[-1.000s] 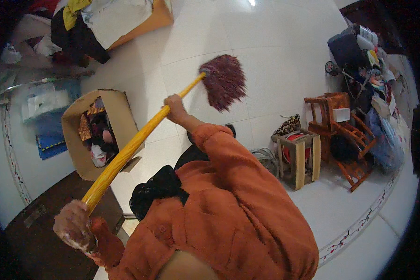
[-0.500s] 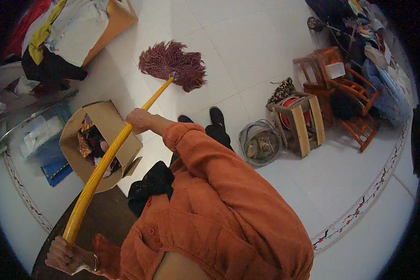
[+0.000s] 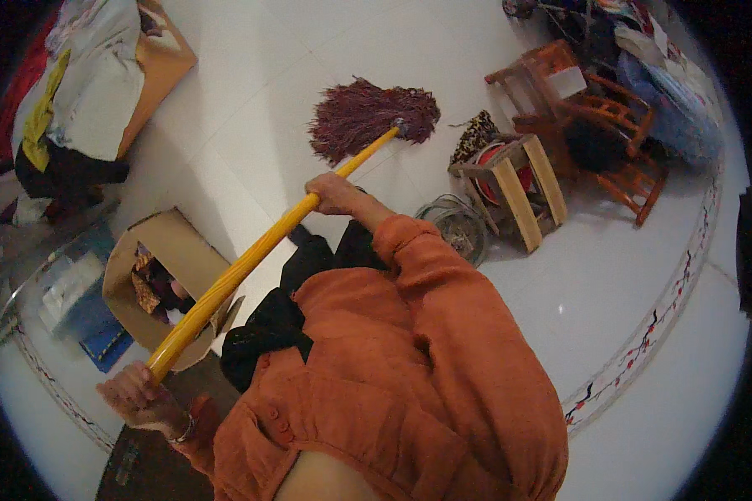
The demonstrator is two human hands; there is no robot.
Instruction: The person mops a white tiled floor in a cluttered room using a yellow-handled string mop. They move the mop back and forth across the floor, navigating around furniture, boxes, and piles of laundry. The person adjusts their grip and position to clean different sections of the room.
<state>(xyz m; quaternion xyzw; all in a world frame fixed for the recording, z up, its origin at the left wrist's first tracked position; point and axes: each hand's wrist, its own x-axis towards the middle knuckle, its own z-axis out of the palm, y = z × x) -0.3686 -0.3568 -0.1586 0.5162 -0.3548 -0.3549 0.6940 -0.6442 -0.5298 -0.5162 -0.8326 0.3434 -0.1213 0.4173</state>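
Note:
Both of my hands grip the long yellow handle of a mop, which slants from the lower left up to the right. My left hand is closed around the handle's near end. Farther along it, my right hand is wrapped around the shaft, not far from the mop head. The mop head, a bundle of dark reddish-purple strands, lies spread on the pale tiled floor beyond my feet. My orange sleeves cover both forearms, and a bracelet circles the left wrist.
An open cardboard box with cloth inside stands left, beneath the handle. A wire basket, a wooden stool and brown wooden chairs line the right. Clothes pile at the far left; a dark tabletop sits near my left arm.
The mop head has swept to the right across the floor, toward the stool. My right hand has moved right with the shaft; my left hand has shifted slightly up and right.

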